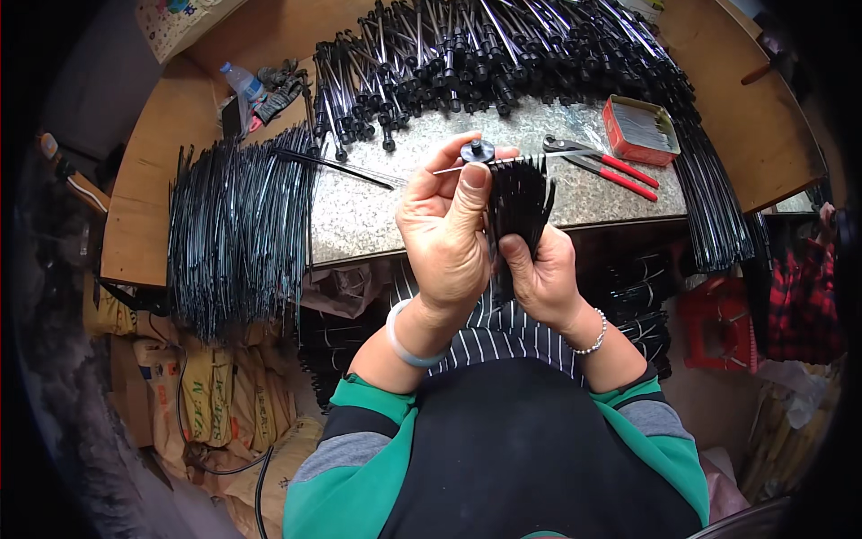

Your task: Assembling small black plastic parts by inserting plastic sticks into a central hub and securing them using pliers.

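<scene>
In front of my chest, over the table's front edge, my left hand (447,216) pinches a black round cap (477,151) between thumb and fingers. A thin metal wire (560,154) runs crosswise beside the cap. My right hand (544,277) is closed around a bundle of thin black strips (521,199), its thumb on the near side. The upper ends of the strips fan out just under the wire, to the right of my left thumb. Whether the strips are fixed to the wire I cannot tell.
Rods with black caps (431,67) pile up at the back. Black strips (238,234) overhang the table's left front edge. Red-handled pliers (628,177) lie near a red tin (640,132) of thin pieces. A water bottle (241,81) stands back left. A person's plaid sleeve (806,301) shows far right.
</scene>
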`<state>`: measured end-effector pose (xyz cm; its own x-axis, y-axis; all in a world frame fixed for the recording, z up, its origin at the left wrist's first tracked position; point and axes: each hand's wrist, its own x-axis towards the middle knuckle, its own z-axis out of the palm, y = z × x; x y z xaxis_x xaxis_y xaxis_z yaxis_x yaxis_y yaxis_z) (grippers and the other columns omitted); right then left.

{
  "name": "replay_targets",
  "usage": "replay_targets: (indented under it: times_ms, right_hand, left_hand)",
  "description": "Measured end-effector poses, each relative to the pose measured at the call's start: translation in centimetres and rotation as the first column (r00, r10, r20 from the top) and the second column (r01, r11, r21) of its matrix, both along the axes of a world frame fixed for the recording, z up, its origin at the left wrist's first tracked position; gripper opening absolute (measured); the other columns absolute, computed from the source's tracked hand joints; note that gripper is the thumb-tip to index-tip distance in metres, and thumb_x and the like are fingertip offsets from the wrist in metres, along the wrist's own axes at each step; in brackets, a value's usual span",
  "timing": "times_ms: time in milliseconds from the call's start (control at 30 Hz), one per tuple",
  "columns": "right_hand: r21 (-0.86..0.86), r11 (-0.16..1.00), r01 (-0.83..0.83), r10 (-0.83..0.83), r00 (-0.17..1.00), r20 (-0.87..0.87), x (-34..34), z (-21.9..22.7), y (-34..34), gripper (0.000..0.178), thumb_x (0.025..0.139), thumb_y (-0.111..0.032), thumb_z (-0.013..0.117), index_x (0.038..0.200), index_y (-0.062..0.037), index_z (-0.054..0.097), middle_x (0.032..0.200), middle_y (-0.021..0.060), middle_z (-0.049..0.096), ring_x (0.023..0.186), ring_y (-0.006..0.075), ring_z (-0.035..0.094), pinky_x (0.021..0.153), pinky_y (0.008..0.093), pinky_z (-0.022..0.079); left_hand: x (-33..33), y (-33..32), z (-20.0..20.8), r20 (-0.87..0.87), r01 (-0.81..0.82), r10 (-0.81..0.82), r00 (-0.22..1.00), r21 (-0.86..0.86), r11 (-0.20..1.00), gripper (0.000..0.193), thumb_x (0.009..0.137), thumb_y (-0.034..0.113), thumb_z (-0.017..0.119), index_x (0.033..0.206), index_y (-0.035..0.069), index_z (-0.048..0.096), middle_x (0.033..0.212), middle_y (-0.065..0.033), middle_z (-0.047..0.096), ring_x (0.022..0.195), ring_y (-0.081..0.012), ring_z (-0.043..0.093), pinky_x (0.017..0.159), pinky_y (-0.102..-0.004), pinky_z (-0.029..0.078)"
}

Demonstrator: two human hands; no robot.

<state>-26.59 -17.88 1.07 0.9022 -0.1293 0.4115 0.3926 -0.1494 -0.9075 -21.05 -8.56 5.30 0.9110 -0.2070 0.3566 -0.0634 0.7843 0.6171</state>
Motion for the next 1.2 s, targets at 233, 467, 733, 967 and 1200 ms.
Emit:
replay_targets:
  times_ms: [233,467,733,967,1200]
  right_hand:
    - [-0.059,0.993,0.107,-0.094,0.977,0.191,0.7,-0.6,0.0,0.034,0.092,-0.029,0.045,0.103,0.0016,0.055,0.072,0.0139,0.058,0.063,0.0261,0.058,0.058,0.0321,0.045]
    - [0.012,1.000,0.007,-0.009,0.994,0.113,1.0,-1.1,-0.4,0.037,0.093,-0.031,0.044,0.107,0.0020,0.052,0.078,0.0157,0.058,0.068,0.0281,0.059,0.062,0.0326,0.046]
    - [0.069,0.998,-0.008,-0.005,0.982,0.188,1.4,-1.3,-0.4,0.038,0.092,-0.032,0.045,0.108,0.0021,0.049,0.082,0.0174,0.058,0.071,0.0297,0.059,0.063,0.0329,0.045]
    - [-0.004,0.999,0.035,-0.034,0.995,0.092,1.2,-1.6,-0.7,0.036,0.091,-0.032,0.047,0.105,0.0017,0.050,0.075,0.0154,0.057,0.067,0.0302,0.058,0.061,0.0329,0.045]
    - [-0.053,0.993,0.103,-0.095,0.987,0.129,1.1,-2.1,-0.7,0.034,0.091,-0.029,0.048,0.104,0.0014,0.052,0.074,0.0131,0.057,0.067,0.0241,0.058,0.061,0.0304,0.044]
  left_hand:
    - [-0.6,0.0,-0.4,-0.033,0.082,-0.082,0.996,0.019,0.996,0.033,0.092,0.019,0.046,0.116,-0.005,0.046,0.099,-0.0179,0.061,0.088,-0.0198,0.061,0.078,-0.0293,0.050]
    - [-0.3,-0.2,-0.7,-0.004,0.174,-0.174,0.985,0.044,0.984,0.035,0.095,0.024,0.039,0.115,-0.004,0.045,0.111,-0.0197,0.055,0.102,-0.0259,0.056,0.087,-0.0355,0.046]
    - [0.5,0.4,-1.1,-0.064,0.272,-0.268,0.961,0.047,0.961,0.038,0.094,0.026,0.042,0.111,-0.006,0.050,0.107,-0.0121,0.057,0.095,-0.0172,0.057,0.086,-0.0275,0.045]
    - [0.5,0.1,-1.7,-0.127,0.262,-0.265,0.956,-0.034,0.964,0.037,0.094,0.027,0.042,0.111,-0.005,0.051,0.107,-0.0112,0.057,0.095,-0.0150,0.057,0.085,-0.0275,0.045]
    - [1.0,0.4,-2.8,-0.095,0.317,-0.326,0.941,-0.093,0.944,0.036,0.095,0.026,0.039,0.116,-0.002,0.046,0.115,-0.0116,0.052,0.105,-0.0183,0.052,0.093,-0.0319,0.040]
